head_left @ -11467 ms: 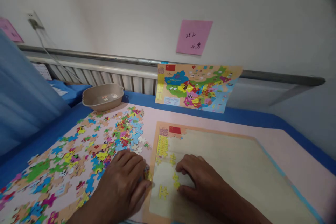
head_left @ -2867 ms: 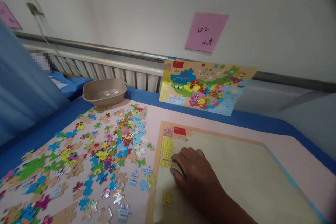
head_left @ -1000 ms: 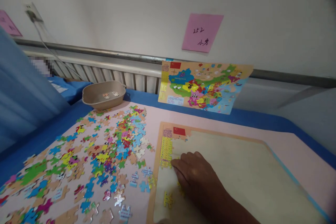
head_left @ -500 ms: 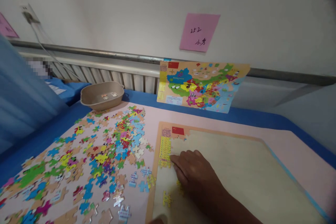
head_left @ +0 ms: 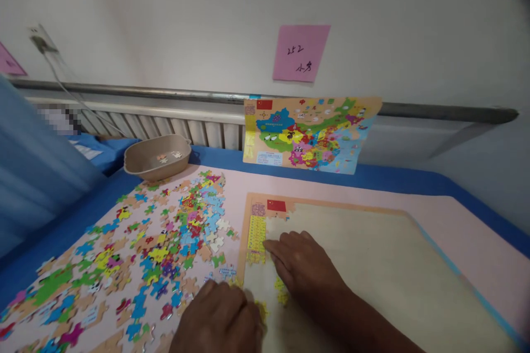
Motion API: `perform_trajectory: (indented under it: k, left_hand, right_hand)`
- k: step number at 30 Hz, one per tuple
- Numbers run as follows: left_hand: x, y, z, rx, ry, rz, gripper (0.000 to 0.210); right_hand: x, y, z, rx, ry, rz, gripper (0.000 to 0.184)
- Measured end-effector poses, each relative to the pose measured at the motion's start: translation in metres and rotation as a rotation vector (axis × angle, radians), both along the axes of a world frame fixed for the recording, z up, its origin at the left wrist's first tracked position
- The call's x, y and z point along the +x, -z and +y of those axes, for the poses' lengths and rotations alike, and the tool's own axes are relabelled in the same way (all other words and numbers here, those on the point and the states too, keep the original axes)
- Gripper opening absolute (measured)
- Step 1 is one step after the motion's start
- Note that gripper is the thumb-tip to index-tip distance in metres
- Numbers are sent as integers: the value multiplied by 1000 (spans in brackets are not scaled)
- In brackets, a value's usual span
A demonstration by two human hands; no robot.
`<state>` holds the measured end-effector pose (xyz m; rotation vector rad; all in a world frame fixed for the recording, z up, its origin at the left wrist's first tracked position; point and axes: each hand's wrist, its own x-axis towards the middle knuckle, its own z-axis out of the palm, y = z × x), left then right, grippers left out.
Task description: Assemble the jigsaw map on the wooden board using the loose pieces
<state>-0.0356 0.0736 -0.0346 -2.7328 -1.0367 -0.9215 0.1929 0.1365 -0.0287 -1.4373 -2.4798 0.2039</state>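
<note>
My right hand [head_left: 306, 265] lies over the left part of the puzzle board [head_left: 372, 265], fingers curled together. Its leading fingertip touches the right edge of a joined yellow strip of puzzle pieces [head_left: 256, 234]; anything beneath the fingers is hidden. Low in the view is my left hand [head_left: 217, 320], closed over the board's left edge, its fingertips out of sight. Loose yellow pieces [head_left: 281, 291] lie on the board by my right wrist, and another yellow piece [head_left: 262, 309] shows beside my left knuckles. Joined pieces with a red flag [head_left: 276, 206] fill the upper left corner.
Many loose puzzle pieces [head_left: 157, 253] cover the pink tabletop left of the board. A beige basin [head_left: 157, 162] with several pieces stands at the back left. Behind the board, a printed map picture [head_left: 310, 135] leans upright against the wall rail [head_left: 447, 113]. A blue curtain [head_left: 37, 176] hangs left.
My left hand has come up from the bottom edge and now covers the board's left border and some loose pieces. My right hand stays at the yellow strip. The view has shifted slightly.
</note>
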Motion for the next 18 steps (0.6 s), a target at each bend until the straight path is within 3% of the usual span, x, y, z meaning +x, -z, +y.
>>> perform_trajectory:
  k: [4, 11, 18]
  left_hand:
    - [-2, -10, 16, -121, -86, -72, 16]
    - [7, -27, 51, -229, -226, 163, 18]
    - [27, -26, 74, -339, -257, 236, 9]
  right_hand:
    - [-1, -7, 3, -102, -17, -65, 25]
    - [-1, -7, 6, -119, -46, -114, 26]
    - [0, -9, 7, -128, -45, -109, 28]
